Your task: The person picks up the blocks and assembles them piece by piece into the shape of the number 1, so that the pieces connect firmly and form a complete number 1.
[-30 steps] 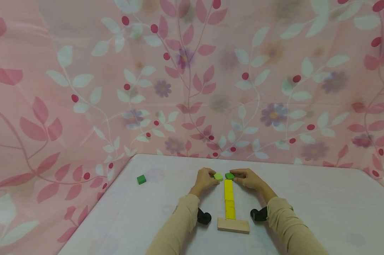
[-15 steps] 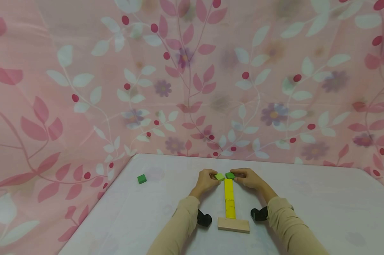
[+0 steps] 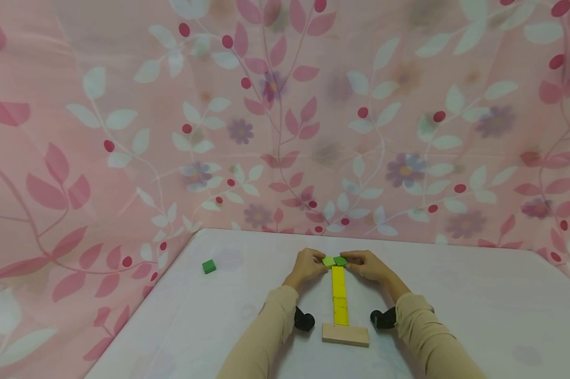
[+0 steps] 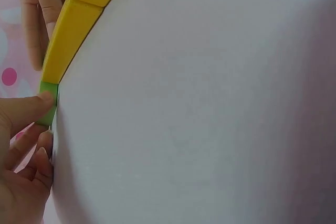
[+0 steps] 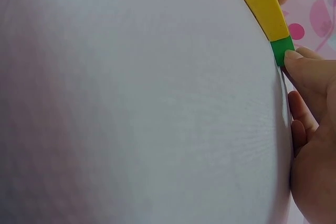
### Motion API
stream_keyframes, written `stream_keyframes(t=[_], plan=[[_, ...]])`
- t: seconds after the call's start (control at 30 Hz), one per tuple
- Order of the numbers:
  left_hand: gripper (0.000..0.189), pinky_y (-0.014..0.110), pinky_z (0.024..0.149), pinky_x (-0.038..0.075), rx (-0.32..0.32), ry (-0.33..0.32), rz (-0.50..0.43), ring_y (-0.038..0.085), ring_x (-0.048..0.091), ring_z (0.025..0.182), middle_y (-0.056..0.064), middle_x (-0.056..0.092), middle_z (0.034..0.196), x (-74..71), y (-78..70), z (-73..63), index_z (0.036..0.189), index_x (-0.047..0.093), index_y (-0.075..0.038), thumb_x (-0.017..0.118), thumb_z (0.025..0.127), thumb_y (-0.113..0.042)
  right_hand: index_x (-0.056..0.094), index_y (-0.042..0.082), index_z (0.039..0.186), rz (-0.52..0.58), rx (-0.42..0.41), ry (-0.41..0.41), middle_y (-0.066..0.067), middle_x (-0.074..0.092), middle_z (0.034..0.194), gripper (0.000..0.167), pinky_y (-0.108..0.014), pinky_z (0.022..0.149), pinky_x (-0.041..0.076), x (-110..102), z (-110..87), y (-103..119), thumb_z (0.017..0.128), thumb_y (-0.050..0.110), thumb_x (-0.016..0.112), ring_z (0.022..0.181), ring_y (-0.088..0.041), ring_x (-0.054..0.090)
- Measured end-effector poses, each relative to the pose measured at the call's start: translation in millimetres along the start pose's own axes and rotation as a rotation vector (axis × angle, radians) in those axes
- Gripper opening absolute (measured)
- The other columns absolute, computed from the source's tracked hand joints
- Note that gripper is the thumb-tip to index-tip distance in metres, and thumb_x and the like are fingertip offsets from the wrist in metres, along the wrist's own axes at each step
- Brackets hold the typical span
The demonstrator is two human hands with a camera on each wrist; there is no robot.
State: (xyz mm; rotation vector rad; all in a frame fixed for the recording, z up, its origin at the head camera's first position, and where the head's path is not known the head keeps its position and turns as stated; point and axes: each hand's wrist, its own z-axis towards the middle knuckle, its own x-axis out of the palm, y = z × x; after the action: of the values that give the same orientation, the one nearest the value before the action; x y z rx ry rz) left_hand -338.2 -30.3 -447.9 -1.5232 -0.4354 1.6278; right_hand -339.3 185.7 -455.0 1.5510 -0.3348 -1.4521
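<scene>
Two yellow blocks lie end to end in a straight strip on the table. At the strip's far end a light green block sits side by side with a darker green block. My left hand pinches the light green block between thumb and fingers, and the left wrist view shows the thumb on its face. From the right, my right hand pinches the darker green block, thumb pressed on its near side in the right wrist view. A plain wooden block lies crosswise at the strip's near end.
Another green block lies apart on the left of the white-covered table. Behind the table hangs a pink floral cloth. A black wrist device sits inside the left sleeve, with a matching one at the right.
My left hand has moved slightly right with the light green block, closing the gap to the darker green one. The right hand has stayed nearly in place.
</scene>
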Motion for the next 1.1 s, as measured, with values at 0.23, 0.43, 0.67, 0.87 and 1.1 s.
stream_keyframes(t=[0.23,0.43,0.67,0.87,1.1], plan=[[0.032,0.024,0.072,0.051,0.001,-0.009,-0.011,0.016,0.059,0.079,0.012,0.069,0.092,-0.7,-3.2,0.1,0.102,0.070,0.004,0.078,0.071,-0.003,0.055,-0.003,0.127,0.011,-0.005,0.002,-0.021,0.055,0.128,0.038,-0.057,0.101,0.034,0.6,1.1,-0.3,0.091,0.007,0.058,0.120,-0.039,0.049],[0.032,0.024,0.073,0.050,0.002,-0.009,-0.018,0.018,0.060,0.082,0.012,0.069,0.093,-1.1,-4.2,0.2,0.101,0.071,0.004,0.078,0.071,-0.003,0.056,-0.003,0.127,0.008,0.000,-0.003,-0.021,0.056,0.128,0.038,-0.056,0.100,0.035,0.4,1.2,0.5,0.091,0.008,0.059,0.119,-0.038,0.050],[0.032,0.025,0.075,0.050,-0.026,-0.004,-0.021,0.018,0.059,0.083,0.011,0.068,0.093,-1.2,-5.6,-0.3,0.102,0.071,0.002,0.078,0.072,-0.004,0.055,-0.002,0.128,0.004,0.004,-0.005,-0.021,0.056,0.128,0.038,-0.056,0.101,0.034,0.4,1.9,-1.7,0.091,0.009,0.059,0.119,-0.037,0.050],[0.038,0.030,0.078,0.050,-0.025,0.001,-0.008,0.022,0.059,0.088,0.012,0.067,0.097,-0.8,-5.0,-1.6,0.107,0.069,0.003,0.079,0.071,-0.005,0.055,-0.001,0.128,0.003,0.011,-0.005,-0.020,0.056,0.129,0.039,-0.054,0.101,0.035,0.8,1.0,-1.9,0.091,0.008,0.059,0.118,-0.036,0.051],[0.042,0.034,0.080,0.050,-0.001,-0.014,-0.049,0.024,0.057,0.086,0.015,0.066,0.099,-2.5,-2.0,-7.2,0.111,0.065,0.004,0.078,0.072,-0.007,0.055,-0.003,0.128,0.000,0.006,-0.003,-0.021,0.055,0.128,0.039,-0.055,0.100,0.035,1.3,0.4,-2.6,0.091,0.008,0.059,0.118,-0.037,0.051]])
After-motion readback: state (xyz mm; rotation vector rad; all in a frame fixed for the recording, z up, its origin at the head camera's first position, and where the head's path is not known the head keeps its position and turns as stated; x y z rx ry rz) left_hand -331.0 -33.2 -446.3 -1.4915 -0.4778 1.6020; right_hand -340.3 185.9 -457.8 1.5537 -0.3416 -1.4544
